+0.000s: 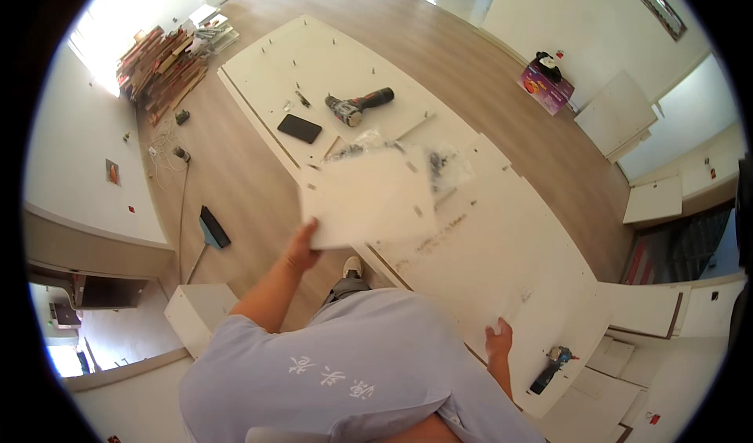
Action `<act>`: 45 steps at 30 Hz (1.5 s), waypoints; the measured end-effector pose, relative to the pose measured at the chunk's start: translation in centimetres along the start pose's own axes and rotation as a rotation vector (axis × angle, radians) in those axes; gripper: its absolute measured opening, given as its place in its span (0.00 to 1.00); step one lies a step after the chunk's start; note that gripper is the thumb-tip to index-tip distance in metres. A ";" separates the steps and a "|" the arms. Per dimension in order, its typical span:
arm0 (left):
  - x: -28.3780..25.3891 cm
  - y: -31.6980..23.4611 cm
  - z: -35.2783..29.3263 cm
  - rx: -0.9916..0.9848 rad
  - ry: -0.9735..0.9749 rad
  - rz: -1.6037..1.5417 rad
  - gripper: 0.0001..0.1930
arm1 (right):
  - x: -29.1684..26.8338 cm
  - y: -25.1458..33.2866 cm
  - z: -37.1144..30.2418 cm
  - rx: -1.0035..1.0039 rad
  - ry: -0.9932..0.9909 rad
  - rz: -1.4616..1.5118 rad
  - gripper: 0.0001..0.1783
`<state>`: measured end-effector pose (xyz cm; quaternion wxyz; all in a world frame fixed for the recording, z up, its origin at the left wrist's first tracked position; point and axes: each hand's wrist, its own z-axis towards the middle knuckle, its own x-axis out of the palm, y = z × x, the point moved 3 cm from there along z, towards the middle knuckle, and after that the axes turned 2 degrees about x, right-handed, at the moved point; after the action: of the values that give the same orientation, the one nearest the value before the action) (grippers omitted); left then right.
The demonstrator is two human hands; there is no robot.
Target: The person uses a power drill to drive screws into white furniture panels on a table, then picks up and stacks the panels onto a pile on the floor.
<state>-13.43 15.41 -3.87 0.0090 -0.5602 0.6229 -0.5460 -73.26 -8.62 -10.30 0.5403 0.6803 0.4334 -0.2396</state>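
My left hand [302, 245] grips the near left corner of a small white board [365, 200], which is slightly blurred and held above a large white panel. Several short dark fittings show along the small board's edges. The large white panel [541, 247] stretches from far left to near right. At its near edge on the right, my right hand [499, 339] is low over the surface, thumb and fingers apart, with nothing seen in it. Nearest to that hand lies a blue and black power driver [552, 368]. Brown dust [441, 234] marks the panel between my hands.
On the panel's far part are a cordless drill [357, 106], a black phone [300, 128], upright pegs and plastic bags of fittings [451, 167]. A broom [213, 227] and a wood pile [162, 67] are on the left. A purple box [547, 90] stands at right.
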 end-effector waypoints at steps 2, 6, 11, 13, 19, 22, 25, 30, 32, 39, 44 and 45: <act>-5.0 -6.0 4.2 0.090 -0.341 -0.035 0.22 | 2.3 2.5 -0.4 -0.007 0.048 -0.252 0.34; -12.3 -16.1 14.0 0.338 -0.603 -0.095 0.25 | 5.2 7.3 -1.8 0.077 0.141 -0.237 0.37; -18.6 -21.3 24.7 0.442 -0.747 -0.313 0.28 | 6.8 11.2 -2.9 0.177 0.151 -0.268 0.48; -20.0 -21.7 27.8 0.454 -0.810 -0.343 0.28 | 7.2 12.0 -2.6 0.221 0.170 -0.292 0.52; -22.8 -24.7 34.3 0.244 -0.856 -0.076 0.30 | 7.3 11.5 -0.4 0.389 0.220 -0.188 0.56; -23.1 -26.8 37.2 0.108 -0.853 0.324 0.32 | 7.5 10.2 0.2 0.436 0.179 -0.155 0.53; -22.4 -28.2 38.4 0.080 -0.782 0.809 0.32 | 8.1 8.9 0.2 0.438 0.124 -0.075 0.54; -17.9 -26.1 35.7 0.247 -0.611 1.148 0.24 | 8.4 7.5 -0.4 0.407 0.194 0.048 0.65; -14.2 -22.8 33.6 0.334 -0.453 1.087 0.20 | 8.1 7.4 -0.7 0.400 0.207 0.010 0.64; 5.2 -10.7 22.3 0.545 0.300 1.061 0.08 | 7.4 10.4 -1.1 0.384 0.256 -0.243 0.57; 14.1 -7.4 18.1 0.831 0.986 1.475 0.05 | 6.7 13.0 -1.5 0.379 0.265 -0.266 0.57; 14.7 -7.0 18.3 0.744 1.046 1.674 0.06 | 6.6 13.2 -1.7 0.376 0.264 -0.261 0.57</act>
<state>-2.67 -5.67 2.36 0.2843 0.3917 0.5305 -0.6960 -58.96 -5.37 -8.07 0.3076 0.7323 0.5323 -0.2927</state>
